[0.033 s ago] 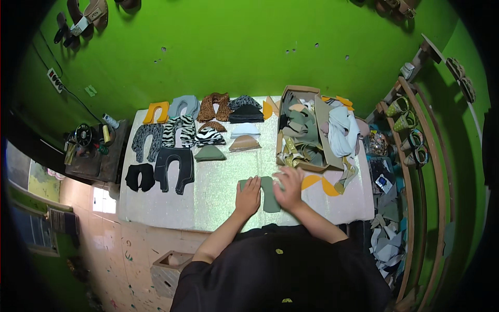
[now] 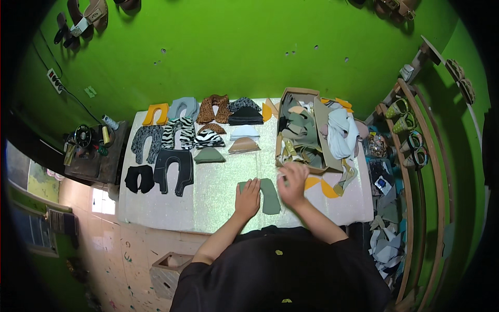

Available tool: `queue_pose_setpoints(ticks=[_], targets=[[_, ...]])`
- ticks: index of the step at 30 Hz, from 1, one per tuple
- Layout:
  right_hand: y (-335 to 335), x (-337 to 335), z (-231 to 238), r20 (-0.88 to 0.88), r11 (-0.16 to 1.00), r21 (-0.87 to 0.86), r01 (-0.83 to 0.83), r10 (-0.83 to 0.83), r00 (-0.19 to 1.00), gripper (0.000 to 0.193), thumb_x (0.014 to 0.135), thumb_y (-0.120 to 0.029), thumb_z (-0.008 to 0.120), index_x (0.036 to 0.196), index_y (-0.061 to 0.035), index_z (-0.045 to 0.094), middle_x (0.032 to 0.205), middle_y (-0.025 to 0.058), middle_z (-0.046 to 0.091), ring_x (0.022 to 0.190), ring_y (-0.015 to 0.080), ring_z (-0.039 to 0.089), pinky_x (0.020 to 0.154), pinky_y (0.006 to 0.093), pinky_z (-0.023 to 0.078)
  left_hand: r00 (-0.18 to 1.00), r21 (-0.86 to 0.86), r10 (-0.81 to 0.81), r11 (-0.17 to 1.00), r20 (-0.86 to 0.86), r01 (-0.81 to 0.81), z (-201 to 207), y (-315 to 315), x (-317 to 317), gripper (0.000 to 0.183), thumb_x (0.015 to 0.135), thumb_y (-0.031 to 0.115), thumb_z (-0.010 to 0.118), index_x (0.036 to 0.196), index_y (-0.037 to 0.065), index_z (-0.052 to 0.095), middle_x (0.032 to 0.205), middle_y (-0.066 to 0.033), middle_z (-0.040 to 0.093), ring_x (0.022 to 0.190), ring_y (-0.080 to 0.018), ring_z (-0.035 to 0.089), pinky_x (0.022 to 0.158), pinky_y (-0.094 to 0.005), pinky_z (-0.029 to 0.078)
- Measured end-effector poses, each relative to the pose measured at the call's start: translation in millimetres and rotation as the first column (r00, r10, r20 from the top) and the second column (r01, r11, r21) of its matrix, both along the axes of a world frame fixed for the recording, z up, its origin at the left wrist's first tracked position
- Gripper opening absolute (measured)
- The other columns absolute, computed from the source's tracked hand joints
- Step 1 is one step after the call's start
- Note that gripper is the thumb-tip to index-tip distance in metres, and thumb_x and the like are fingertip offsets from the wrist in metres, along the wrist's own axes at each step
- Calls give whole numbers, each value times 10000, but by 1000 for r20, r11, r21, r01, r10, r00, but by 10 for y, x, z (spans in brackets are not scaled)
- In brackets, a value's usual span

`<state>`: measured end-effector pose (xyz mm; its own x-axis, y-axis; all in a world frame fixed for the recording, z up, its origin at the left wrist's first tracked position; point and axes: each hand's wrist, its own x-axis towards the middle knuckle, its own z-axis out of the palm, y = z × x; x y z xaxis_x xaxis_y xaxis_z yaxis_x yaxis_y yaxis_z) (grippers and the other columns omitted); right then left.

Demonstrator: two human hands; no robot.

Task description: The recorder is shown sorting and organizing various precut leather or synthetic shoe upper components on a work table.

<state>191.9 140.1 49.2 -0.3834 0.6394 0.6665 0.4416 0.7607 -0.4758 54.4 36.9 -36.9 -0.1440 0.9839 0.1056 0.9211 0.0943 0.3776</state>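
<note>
A green U-shaped piece of sheet material lies on the pale tabletop before me. My left hand rests flat on its left side, fingers stretched out, and covers much of that side. Just off the piece's upper right edge is my right hand, raised near the cardboard box. Its fingers curl in toward the thumb; a small pale spot shows between them, too blurred to name. Right beside that hand lie orange rounded pieces.
Stacks of cut pieces stand at the left: black U-shapes, zebra-print ones, green half-rounds. A cardboard box full of scraps stands at the back right. A sewing machine is far left, a wooden rack right.
My right hand has moved slightly right, off the green piece's edge, and its fingers have curled in. My left hand has stayed in place on the piece.
</note>
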Motion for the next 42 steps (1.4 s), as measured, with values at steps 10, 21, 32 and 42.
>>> queue_pose_setpoints(ticks=[10,21,32,42], targets=[[1817,182,-285,555,822,-79,564,-434,710,316,738,-274,665,967,-59,630,895,65,636,1114,268,454,946,601,223,1000,39,-5,999,-19,6,-21,4,12,494,871,227,464,1342,89,400,1354,-79,443,1254,-227,405,1033,-532,249],[1931,54,120,-26,961,-270,57,-67,997,272,702,-46,591,970,-59,541,837,105,616,777,285,606,736,335,467,982,8,-42,999,184,41,107,-59,-142,600,804,270,540,1356,108,370,1410,-115,376,1316,-306,321,1070,-575,145],[451,-234,1404,260,858,-112,-502,512,819,299,715,-65,603,1008,-120,625,950,54,663,886,196,616,889,384,343,841,562,-144,799,522,-212,1507,221,-288,837,633,311,800,1319,54,396,1309,-161,452,1249,-298,407,1034,-419,310],[156,-148,612,-242,284,-845,-453,553,797,231,739,-154,765,875,-29,627,760,-11,616,678,29,543,602,195,433,683,297,-2,902,730,-315,1364,-125,-404,146,808,99,679,913,0,653,829,-59,678,760,-103,620,680,-246,480]])
